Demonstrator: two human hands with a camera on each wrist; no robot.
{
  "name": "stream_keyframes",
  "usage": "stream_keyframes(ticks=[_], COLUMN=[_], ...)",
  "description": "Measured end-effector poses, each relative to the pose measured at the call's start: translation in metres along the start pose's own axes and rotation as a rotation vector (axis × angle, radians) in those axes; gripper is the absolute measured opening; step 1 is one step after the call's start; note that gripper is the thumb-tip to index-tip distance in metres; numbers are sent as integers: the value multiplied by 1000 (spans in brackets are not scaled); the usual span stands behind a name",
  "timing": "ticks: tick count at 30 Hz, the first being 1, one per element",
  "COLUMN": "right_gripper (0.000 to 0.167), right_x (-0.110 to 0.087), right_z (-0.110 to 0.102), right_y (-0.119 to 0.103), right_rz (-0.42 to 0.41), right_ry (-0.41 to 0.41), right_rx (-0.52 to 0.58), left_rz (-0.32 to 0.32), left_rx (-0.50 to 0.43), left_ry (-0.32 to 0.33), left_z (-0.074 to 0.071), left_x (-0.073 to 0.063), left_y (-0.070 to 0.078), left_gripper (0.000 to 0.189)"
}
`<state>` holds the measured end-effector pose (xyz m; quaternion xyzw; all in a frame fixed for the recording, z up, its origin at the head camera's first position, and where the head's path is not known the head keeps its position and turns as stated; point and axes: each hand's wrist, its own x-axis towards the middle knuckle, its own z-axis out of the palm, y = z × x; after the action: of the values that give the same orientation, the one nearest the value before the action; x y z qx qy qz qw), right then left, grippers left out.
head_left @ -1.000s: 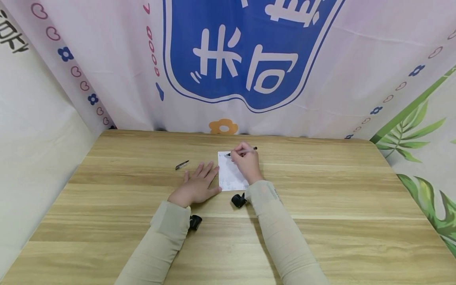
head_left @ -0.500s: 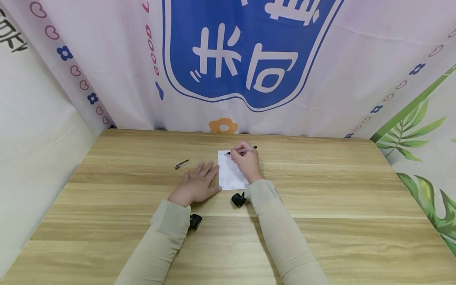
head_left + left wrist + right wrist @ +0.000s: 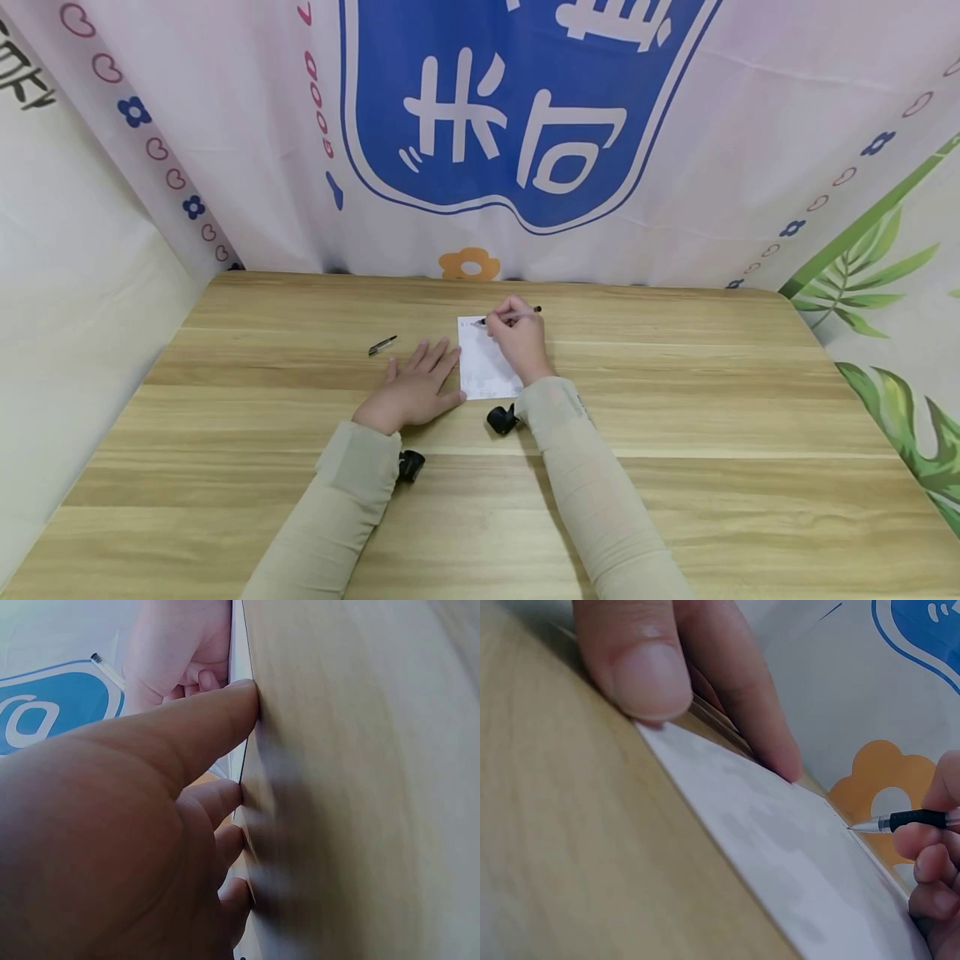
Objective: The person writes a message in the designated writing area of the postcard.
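A white sheet of paper [image 3: 486, 367] lies near the middle of the table, with small marks along its top edge. My right hand [image 3: 519, 340] pinches a pen [image 3: 525, 313], its tip at the upper part of the sheet. The right wrist view shows the pen's black grip [image 3: 915, 819] between thumb and fingers. Spread out, my left hand [image 3: 414, 392] rests palm down, thumb and index fingertip at the paper's left edge; the thumb [image 3: 649, 679] touches a corner in the right wrist view. A pen cap [image 3: 382, 346] lies beyond the left hand.
The wooden table [image 3: 712, 467] ends at a printed curtain [image 3: 262, 167] behind and leaf-patterned cloth [image 3: 885, 308] at the right. Black wrist cameras sit on both wrists, the left one [image 3: 411, 467] and the right one [image 3: 502, 419], just above the tabletop.
The pen tip and right hand have shifted very slightly at the top of the paper. The left hand, the sheet and the cap stay where they were.
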<state>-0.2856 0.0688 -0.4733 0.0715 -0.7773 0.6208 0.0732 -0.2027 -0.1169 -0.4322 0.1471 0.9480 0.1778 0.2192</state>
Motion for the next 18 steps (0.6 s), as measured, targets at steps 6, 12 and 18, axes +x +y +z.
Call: stream_keyframes(ticks=[6, 12, 18], right_gripper=[6, 6, 7], right_x=[0, -1, -1], right_z=[0, -1, 0], right_y=[-1, -2, -2], right_rz=[3, 8, -2], right_ry=[1, 6, 11], right_rx=[-5, -9, -10], left_rz=[1, 4, 3], left_rx=[-3, -6, -3], left_ry=[1, 4, 5], left_z=[-1, -1, -1], left_x=[-1, -2, -2], left_y=[1, 2, 1], left_gripper=[74, 74, 74])
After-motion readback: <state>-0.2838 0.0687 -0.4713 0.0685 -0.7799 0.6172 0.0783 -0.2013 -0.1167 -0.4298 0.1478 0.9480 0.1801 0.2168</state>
